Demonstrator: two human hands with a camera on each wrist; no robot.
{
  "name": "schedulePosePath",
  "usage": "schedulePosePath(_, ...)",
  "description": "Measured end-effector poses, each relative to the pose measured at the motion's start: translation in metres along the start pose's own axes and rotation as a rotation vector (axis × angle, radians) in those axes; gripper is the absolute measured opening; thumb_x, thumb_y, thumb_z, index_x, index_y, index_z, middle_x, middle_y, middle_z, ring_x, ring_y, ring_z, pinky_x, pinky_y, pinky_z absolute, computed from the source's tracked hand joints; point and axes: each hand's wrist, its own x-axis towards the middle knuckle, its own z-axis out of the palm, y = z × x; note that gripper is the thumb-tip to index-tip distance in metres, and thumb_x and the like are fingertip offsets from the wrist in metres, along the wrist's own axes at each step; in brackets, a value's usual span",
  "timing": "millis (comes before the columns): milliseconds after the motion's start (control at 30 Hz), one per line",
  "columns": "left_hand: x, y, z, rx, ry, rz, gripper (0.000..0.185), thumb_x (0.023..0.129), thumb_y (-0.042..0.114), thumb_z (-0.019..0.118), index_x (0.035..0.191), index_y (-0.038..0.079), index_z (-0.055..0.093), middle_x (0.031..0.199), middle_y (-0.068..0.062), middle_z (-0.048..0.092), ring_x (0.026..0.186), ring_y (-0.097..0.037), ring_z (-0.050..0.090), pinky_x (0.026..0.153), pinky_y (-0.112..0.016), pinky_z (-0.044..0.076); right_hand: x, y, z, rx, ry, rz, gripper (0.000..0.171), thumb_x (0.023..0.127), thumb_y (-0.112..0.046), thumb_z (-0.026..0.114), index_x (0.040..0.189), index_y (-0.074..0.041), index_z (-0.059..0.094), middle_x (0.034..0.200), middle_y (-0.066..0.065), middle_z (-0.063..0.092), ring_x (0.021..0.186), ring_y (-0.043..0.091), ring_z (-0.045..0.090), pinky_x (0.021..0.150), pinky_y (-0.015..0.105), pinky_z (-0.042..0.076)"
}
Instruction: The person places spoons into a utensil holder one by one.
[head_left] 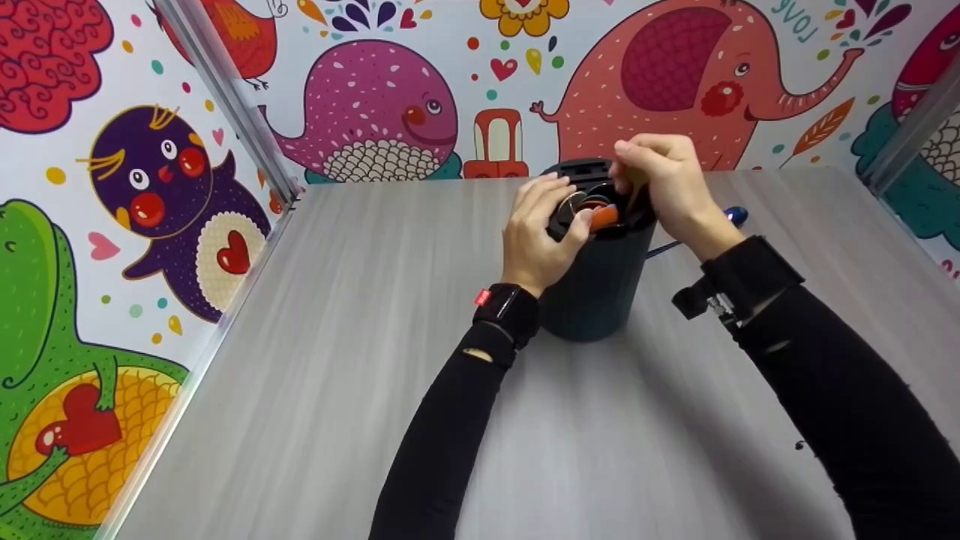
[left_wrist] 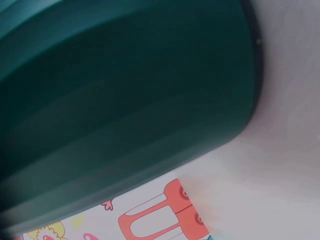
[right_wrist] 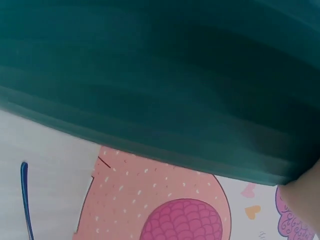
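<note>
Two hands at the top of a dark teal cylindrical container (head_left: 600,285), standing upright on the grey wood-grain table (head_left: 337,337), upper centre of the head view. Left hand (head_left: 541,236) on the left side of the rim, fingers curled over the black top insert (head_left: 589,176), thumb beside an orange piece (head_left: 604,217) in the opening. Right hand (head_left: 664,187) over the right side of the rim, fingertips bunched and pointing down into the opening; cannot tell what it pinches, if anything. Blue object (head_left: 736,216) with a thin dark shaft lies on the table just right of the container, partly hidden by the right wrist. Both wrist views are filled mostly by the teal wall (left_wrist: 125,90), blurred; the cartoon animal backdrop (head_left: 375,112) is visible behind.
</note>
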Motion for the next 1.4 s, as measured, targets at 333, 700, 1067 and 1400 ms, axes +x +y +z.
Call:
schedulePosePath(333, 0.000, 0.001, 0.000, -0.004, -0.007, -0.013, 0.043, 0.091, 0.038, 0.060, 0.112, 0.004, 0.076, 0.121, -0.009, 0.071, 0.126, -0.021, 0.056, 0.111, -0.025, 0.037, -0.007, 0.010, -0.001, -0.116, 0.053, -0.039, 0.038, 0.104, -0.012, 0.052, 0.081, 0.016, 0.060, 0.071, 0.002, 0.062, 0.067, 0.019, 0.055, 0.067, 0.029, 0.049)
schedulePosePath(700, 0.001, 0.000, 0.000, -0.004, 0.002, -0.004, 0.043, 0.091, 0.038, 0.060, 0.112, 0.004, 0.076, 0.121, -0.009, 0.071, 0.125, -0.021, 0.056, 0.111, -0.025, 0.038, -0.009, 0.016, 0.001, -0.194, 0.095, -0.089, 0.035, 0.103, -0.015, 0.055, 0.078, 0.006, 0.067, 0.071, 0.004, 0.061, 0.065, 0.018, 0.051, 0.060, 0.028, 0.042)
schedulePosePath(1067, 0.000, 0.001, 0.002, 0.004, 0.006, -0.004, 0.042, 0.091, 0.038, 0.061, 0.111, 0.004, 0.076, 0.120, -0.008, 0.071, 0.125, -0.021, 0.056, 0.111, -0.024, 0.038, -0.010, 0.016, -0.001, -0.077, 0.102, -0.039, 0.038, 0.105, -0.018, 0.052, 0.080, 0.007, 0.066, 0.075, 0.007, 0.063, 0.070, 0.018, 0.055, 0.066, 0.026, 0.047)
schedulePosePath(1400, 0.000, 0.000, 0.002, -0.012, 0.014, 0.005, 0.042, 0.090, 0.037, 0.062, 0.110, 0.004, 0.076, 0.119, -0.009, 0.071, 0.125, -0.021, 0.056, 0.111, -0.026, 0.038, -0.007, 0.015, -0.012, 0.000, 0.151, -0.019, 0.033, 0.105, -0.015, 0.050, 0.089, 0.008, 0.067, 0.084, 0.009, 0.068, 0.079, 0.025, 0.060, 0.078, 0.030, 0.051)
